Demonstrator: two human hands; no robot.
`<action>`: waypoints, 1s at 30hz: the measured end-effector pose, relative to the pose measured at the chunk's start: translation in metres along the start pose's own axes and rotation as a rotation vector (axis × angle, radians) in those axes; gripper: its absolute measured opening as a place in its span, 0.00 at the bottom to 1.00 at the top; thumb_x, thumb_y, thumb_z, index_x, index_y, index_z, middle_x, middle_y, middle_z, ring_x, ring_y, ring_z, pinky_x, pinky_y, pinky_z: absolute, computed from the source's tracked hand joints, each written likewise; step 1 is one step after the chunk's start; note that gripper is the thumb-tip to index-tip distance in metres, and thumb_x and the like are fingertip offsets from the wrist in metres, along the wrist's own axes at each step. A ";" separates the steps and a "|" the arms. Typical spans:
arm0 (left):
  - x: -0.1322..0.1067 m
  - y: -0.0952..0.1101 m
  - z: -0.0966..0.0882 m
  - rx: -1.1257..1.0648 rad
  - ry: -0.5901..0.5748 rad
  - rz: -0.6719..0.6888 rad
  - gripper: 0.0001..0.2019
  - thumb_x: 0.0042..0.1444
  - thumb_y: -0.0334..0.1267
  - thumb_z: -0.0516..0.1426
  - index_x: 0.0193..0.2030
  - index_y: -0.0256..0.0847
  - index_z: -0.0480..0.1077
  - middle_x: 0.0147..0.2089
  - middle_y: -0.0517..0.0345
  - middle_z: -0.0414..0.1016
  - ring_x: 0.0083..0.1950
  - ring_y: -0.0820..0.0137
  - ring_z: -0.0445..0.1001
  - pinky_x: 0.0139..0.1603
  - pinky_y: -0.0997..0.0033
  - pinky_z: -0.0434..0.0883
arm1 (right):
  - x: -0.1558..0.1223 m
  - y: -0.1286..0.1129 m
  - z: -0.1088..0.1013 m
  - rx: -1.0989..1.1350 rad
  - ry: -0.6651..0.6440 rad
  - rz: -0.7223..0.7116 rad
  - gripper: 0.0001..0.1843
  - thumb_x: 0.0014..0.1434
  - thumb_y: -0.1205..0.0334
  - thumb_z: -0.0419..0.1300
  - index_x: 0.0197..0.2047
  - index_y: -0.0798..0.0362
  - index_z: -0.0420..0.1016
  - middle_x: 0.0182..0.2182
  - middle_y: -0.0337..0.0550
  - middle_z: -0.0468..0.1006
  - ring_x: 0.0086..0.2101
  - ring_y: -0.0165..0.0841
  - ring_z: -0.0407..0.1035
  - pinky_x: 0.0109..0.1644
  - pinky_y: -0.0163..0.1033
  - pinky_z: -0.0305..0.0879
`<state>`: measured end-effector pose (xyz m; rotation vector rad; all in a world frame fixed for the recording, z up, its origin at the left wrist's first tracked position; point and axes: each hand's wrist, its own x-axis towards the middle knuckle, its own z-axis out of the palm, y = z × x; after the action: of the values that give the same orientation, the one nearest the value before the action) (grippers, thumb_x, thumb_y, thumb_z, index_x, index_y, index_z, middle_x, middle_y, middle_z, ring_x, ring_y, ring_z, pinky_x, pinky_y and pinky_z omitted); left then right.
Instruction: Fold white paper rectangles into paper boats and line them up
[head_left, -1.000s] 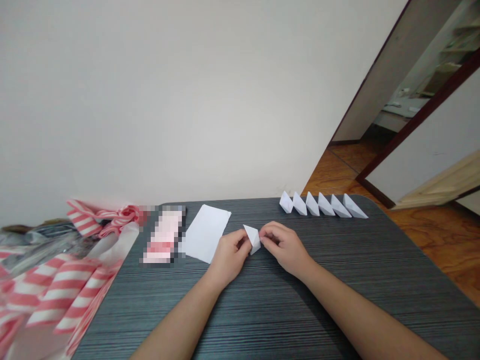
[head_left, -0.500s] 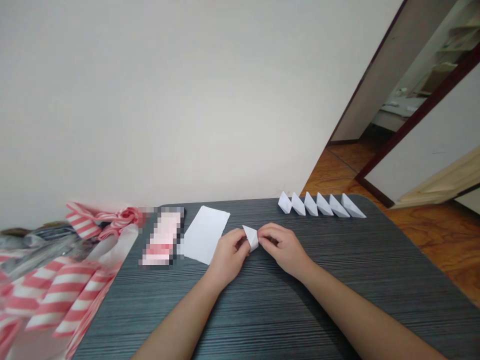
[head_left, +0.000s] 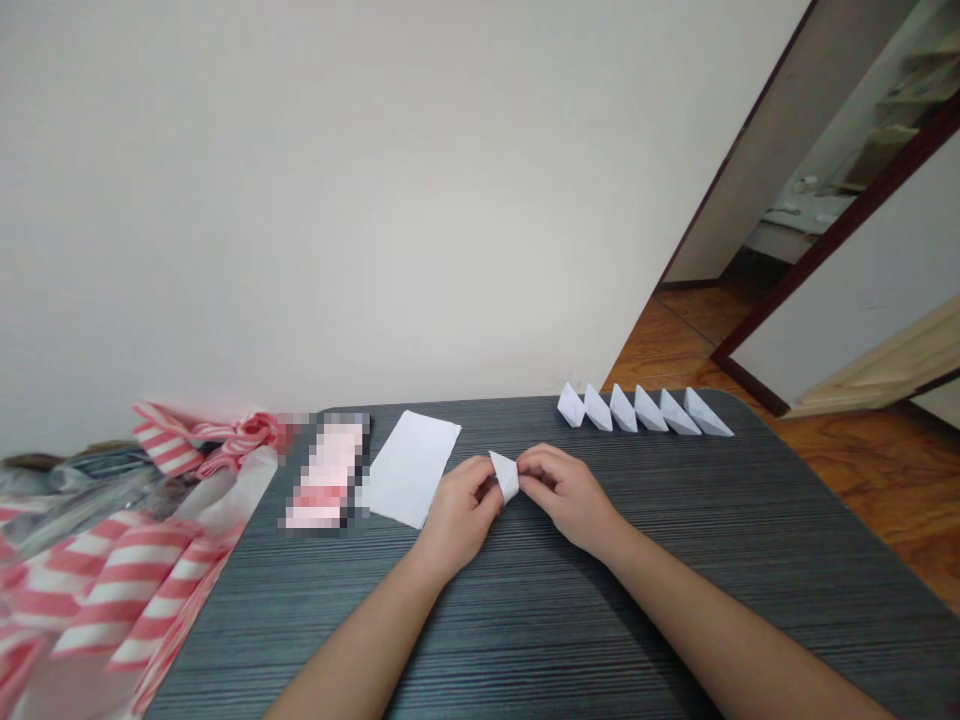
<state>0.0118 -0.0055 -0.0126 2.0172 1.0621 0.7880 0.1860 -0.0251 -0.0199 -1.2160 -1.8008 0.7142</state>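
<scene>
Both my hands pinch a small white folded paper piece [head_left: 506, 474] just above the dark striped table [head_left: 675, 560]. My left hand [head_left: 459, 512] grips its left side with fingers curled. My right hand [head_left: 566, 492] grips its right side, fingers closed on the fold. A flat white paper sheet [head_left: 412, 466] lies just left of my left hand. A row of several white folded paper boats [head_left: 645, 410] stands along the table's far edge, to the right.
A pink packet [head_left: 326, 470], blurred out, lies left of the sheet. Red-and-white striped plastic bags [head_left: 112, 580] pile up at the table's left side. A white wall stands behind the table. An open doorway [head_left: 847, 190] and wooden floor are at right.
The folded piece looks slightly narrower than a second ago, pressed between my fingers. My hands have barely moved.
</scene>
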 end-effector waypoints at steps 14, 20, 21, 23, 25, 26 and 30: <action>0.000 0.001 -0.001 0.002 0.031 -0.014 0.08 0.57 0.31 0.48 0.32 0.39 0.68 0.30 0.58 0.69 0.34 0.70 0.67 0.35 0.73 0.63 | -0.001 0.001 0.002 -0.006 0.021 -0.036 0.07 0.57 0.71 0.54 0.34 0.53 0.72 0.33 0.42 0.72 0.34 0.32 0.67 0.38 0.37 0.62; -0.001 -0.007 0.004 -0.136 0.075 -0.082 0.08 0.57 0.33 0.49 0.40 0.39 0.69 0.36 0.57 0.72 0.36 0.71 0.70 0.37 0.73 0.65 | -0.001 -0.002 0.000 -0.004 -0.006 -0.044 0.06 0.57 0.72 0.54 0.33 0.53 0.71 0.33 0.42 0.72 0.33 0.31 0.67 0.38 0.36 0.62; -0.001 -0.007 0.004 -0.160 0.085 -0.094 0.08 0.57 0.34 0.50 0.40 0.39 0.69 0.35 0.57 0.73 0.36 0.71 0.70 0.37 0.73 0.66 | -0.002 -0.002 0.000 -0.007 -0.010 -0.045 0.06 0.56 0.72 0.55 0.33 0.53 0.72 0.33 0.42 0.72 0.33 0.31 0.67 0.38 0.36 0.62; 0.000 -0.008 0.004 -0.182 0.092 -0.106 0.08 0.57 0.34 0.50 0.39 0.39 0.69 0.34 0.57 0.73 0.35 0.71 0.70 0.36 0.73 0.66 | -0.002 -0.002 0.000 -0.010 -0.017 -0.049 0.06 0.56 0.72 0.55 0.33 0.53 0.72 0.34 0.42 0.72 0.34 0.31 0.67 0.38 0.36 0.62; 0.000 -0.007 0.003 -0.176 0.086 -0.101 0.08 0.57 0.34 0.51 0.39 0.39 0.70 0.35 0.57 0.73 0.36 0.70 0.70 0.38 0.72 0.66 | -0.002 -0.001 0.000 -0.013 -0.022 -0.050 0.06 0.56 0.71 0.55 0.33 0.53 0.72 0.34 0.42 0.72 0.34 0.31 0.67 0.38 0.36 0.62; 0.000 -0.006 0.003 -0.170 0.082 -0.095 0.09 0.57 0.34 0.51 0.39 0.39 0.71 0.36 0.57 0.74 0.37 0.70 0.71 0.39 0.72 0.67 | -0.001 -0.001 -0.001 -0.014 -0.020 -0.051 0.06 0.56 0.71 0.55 0.32 0.53 0.72 0.34 0.43 0.72 0.34 0.31 0.67 0.38 0.36 0.62; 0.000 -0.005 0.002 -0.134 0.087 -0.070 0.10 0.57 0.33 0.51 0.40 0.41 0.72 0.38 0.57 0.75 0.39 0.69 0.71 0.41 0.71 0.66 | -0.001 -0.002 -0.001 -0.014 -0.013 -0.052 0.07 0.57 0.71 0.54 0.33 0.53 0.73 0.34 0.43 0.72 0.34 0.32 0.67 0.37 0.36 0.62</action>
<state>0.0110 -0.0035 -0.0177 1.8386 1.0928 0.8931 0.1863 -0.0265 -0.0175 -1.1719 -1.8442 0.6820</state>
